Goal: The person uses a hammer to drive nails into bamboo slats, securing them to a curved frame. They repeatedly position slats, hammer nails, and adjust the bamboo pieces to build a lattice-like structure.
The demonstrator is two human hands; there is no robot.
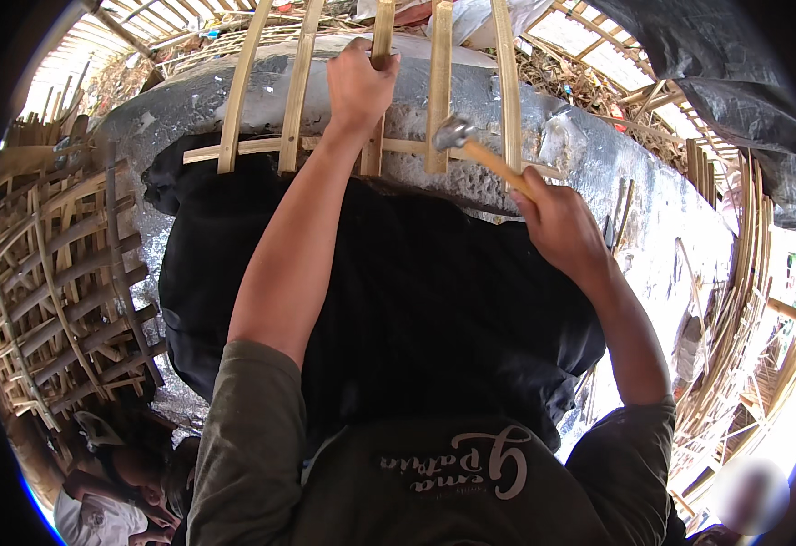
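Note:
My left hand (359, 84) grips an upright bamboo slat (378, 109) lying over a large grey rounded form (598, 173). My right hand (557, 223) holds a wooden-handled hammer (471, 146), whose metal head rests by the neighbouring slat (438, 82). Several pale bamboo slats (239, 91) run up over the form and cross a horizontal bamboo strip (252, 146). A black cloth (434, 300) covers the near side of the form, under my arms.
Woven bamboo lattice frames (61, 282) are stacked at the left. Loose bamboo strips (735, 309) pile up at the right, beside a dark tarp (735, 82). Another person (116, 491) crouches at the lower left.

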